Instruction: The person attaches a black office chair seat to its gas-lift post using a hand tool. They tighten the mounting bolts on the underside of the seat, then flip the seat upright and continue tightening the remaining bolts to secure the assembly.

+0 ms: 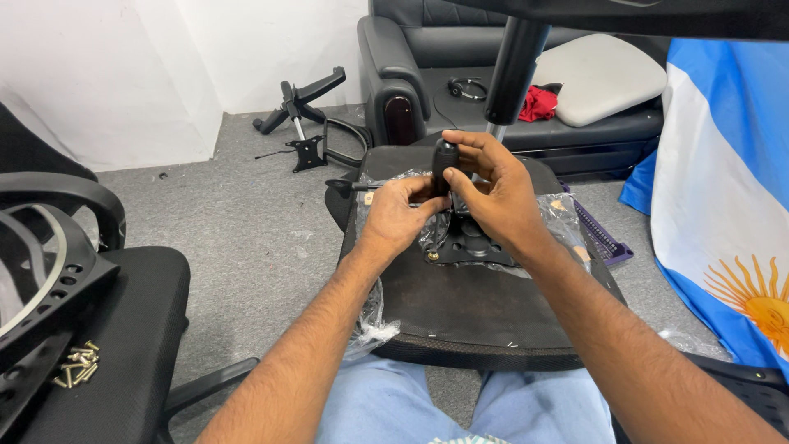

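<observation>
Grey carpet underlies the upturned chair seat (460, 304), where both hands — left hand (400, 215), right hand (493, 193) — grip a rigid, likely heavy black screwdriver handle (445, 160) above its metal plate (468, 245).

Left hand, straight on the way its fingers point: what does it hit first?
The left hand points up-right at the black handle it touches; that comes first, then the right hand behind. Depth unclear.

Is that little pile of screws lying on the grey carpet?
No, the screws lie on the black seat cushion at the left, not on the carpet.
</observation>
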